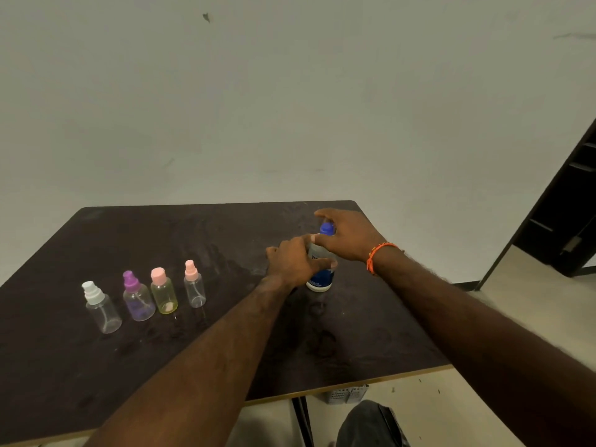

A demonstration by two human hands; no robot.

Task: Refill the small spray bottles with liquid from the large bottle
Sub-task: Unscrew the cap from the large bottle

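Head view: hands (317, 253) gripping large bottle (320, 275)

A plain, bare indoor room: blank white wall (290, 108), dark worn table (193, 237), pale floor (532, 301).

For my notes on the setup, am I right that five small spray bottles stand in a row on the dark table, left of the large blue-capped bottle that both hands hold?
Not quite: the head view shows four small bottles, not five: white-capped clear, purple, yellowish pink-capped and clear pink-capped. The rest holds: they stand on the dark table, left of the large blue-capped bottle held by the left hand and right hand.
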